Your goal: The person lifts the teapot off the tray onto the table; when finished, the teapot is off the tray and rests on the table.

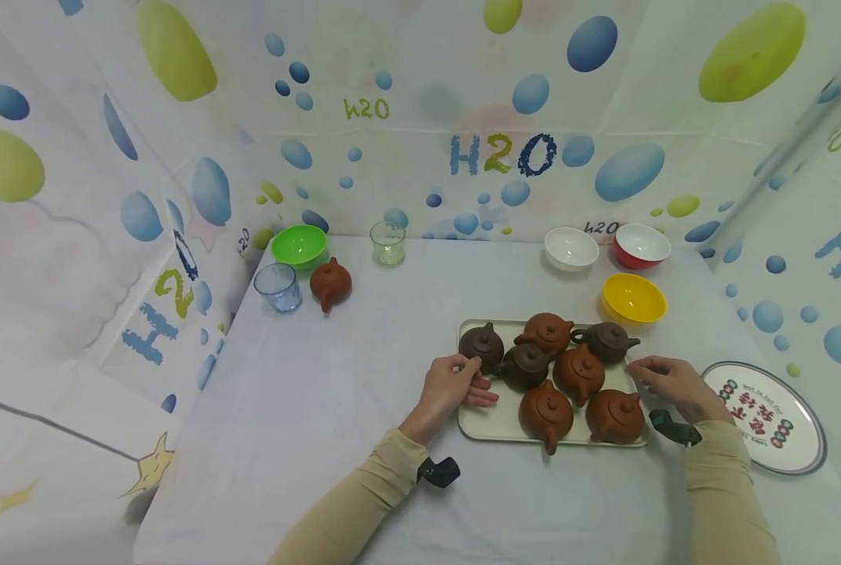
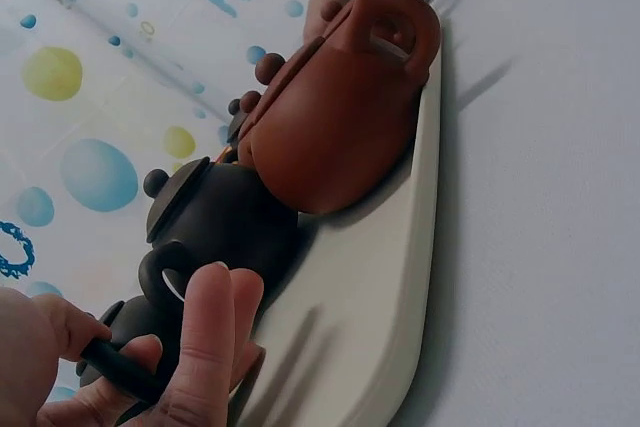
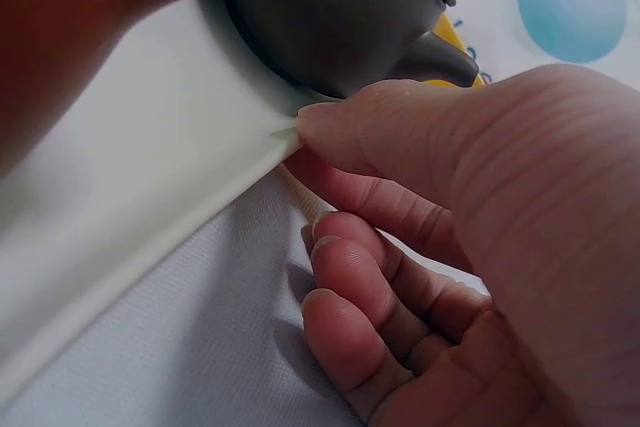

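Observation:
A cream tray (image 1: 500, 424) carries several brown and dark clay teapots. My left hand (image 1: 447, 388) is at the tray's left side. Its thumb and forefinger pinch a slim dark part, apparently the handle (image 2: 122, 371), of the leftmost dark teapot (image 1: 482, 345); the other fingers extend over the tray. Beside that pot stands another dark teapot (image 1: 525, 369). My right hand (image 1: 675, 386) pinches the tray's right rim (image 3: 225, 190) between thumb and forefinger, its other fingers loosely bent below. Just beyond the right thumb sits a third dark teapot (image 3: 330, 22), spout pointing right.
Behind the tray stand a yellow bowl (image 1: 634, 300), a white bowl (image 1: 571, 249) and a red bowl (image 1: 642, 247). An oval sign (image 1: 773, 420) lies right. A green bowl (image 1: 299, 246), blue glass (image 1: 278, 289), clear glass (image 1: 388, 245) and brown teapot (image 1: 330, 284) stand at back left.

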{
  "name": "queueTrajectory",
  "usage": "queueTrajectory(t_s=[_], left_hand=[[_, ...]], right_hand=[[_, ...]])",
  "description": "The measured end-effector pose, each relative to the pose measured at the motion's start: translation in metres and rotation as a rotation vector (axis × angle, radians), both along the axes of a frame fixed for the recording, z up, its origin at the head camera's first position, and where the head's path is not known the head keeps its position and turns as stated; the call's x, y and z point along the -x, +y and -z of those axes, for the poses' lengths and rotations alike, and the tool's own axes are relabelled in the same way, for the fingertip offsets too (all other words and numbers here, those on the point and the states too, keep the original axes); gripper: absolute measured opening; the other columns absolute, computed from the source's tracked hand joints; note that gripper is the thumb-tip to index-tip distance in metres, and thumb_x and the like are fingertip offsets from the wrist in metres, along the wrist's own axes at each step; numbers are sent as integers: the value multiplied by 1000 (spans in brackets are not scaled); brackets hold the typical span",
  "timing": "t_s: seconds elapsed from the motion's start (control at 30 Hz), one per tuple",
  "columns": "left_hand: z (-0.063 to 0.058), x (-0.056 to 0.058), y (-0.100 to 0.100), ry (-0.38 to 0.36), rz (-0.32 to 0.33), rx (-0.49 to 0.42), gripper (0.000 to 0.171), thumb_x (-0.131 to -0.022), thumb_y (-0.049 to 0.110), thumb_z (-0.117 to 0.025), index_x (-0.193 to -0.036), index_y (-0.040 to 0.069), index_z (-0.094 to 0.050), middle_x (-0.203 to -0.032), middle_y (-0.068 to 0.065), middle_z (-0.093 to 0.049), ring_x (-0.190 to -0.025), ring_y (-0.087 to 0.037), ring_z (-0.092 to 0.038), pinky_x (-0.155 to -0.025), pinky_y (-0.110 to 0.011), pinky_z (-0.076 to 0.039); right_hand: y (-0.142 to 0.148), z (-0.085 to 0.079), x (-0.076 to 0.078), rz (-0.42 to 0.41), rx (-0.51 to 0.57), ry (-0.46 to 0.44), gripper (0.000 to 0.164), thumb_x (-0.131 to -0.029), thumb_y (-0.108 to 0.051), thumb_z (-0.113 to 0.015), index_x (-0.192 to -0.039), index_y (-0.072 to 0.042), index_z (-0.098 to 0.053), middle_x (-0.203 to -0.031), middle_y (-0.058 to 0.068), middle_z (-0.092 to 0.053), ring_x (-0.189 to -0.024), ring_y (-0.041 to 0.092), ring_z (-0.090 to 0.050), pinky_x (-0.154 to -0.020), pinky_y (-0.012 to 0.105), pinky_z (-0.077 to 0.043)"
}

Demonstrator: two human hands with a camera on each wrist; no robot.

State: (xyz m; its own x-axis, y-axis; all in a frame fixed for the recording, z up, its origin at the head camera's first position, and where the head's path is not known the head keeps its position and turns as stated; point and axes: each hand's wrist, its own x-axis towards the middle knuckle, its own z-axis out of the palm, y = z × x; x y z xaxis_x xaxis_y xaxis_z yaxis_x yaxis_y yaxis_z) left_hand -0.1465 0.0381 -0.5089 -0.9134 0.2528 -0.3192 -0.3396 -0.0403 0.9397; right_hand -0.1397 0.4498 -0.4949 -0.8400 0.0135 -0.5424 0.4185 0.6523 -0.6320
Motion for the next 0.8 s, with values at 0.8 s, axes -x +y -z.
queueTrajectory(t_s=[0.8], left_hand=[[4,1,-1,13,1,-6,35,-110,18,-58,-100,-13,-72,-97,-29,-79,-88,-37,-83,-83,-39,-67]], right_hand=[[0,0,-1,0,11,5,71,-111,-52,-53,-153,4,-47,-140,26,-56,-122,37,-51,-98,40,-49]])
